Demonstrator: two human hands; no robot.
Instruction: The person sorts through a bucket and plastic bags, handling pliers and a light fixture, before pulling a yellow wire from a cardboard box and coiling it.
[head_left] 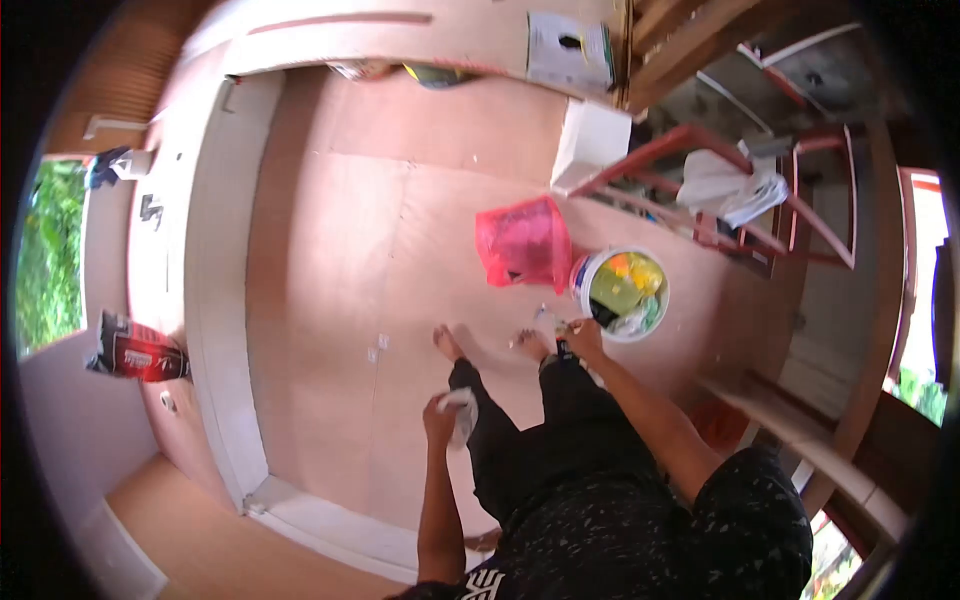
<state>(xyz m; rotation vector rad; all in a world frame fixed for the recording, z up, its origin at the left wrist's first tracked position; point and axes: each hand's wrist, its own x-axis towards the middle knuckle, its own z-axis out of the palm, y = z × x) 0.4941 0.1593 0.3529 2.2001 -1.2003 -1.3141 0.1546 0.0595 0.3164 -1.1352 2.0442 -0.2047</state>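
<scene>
Black shirt (640,535), left grip (438,418) closed on crumpled white scrap (464,412)

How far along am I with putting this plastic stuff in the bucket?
Looks partway. Yellow and green plastic is already in the bucket. Your left hand holds a whitish piece; your right hand's contents are unclear. Two small pale bits lie on the floor, possibly left to do.
</scene>
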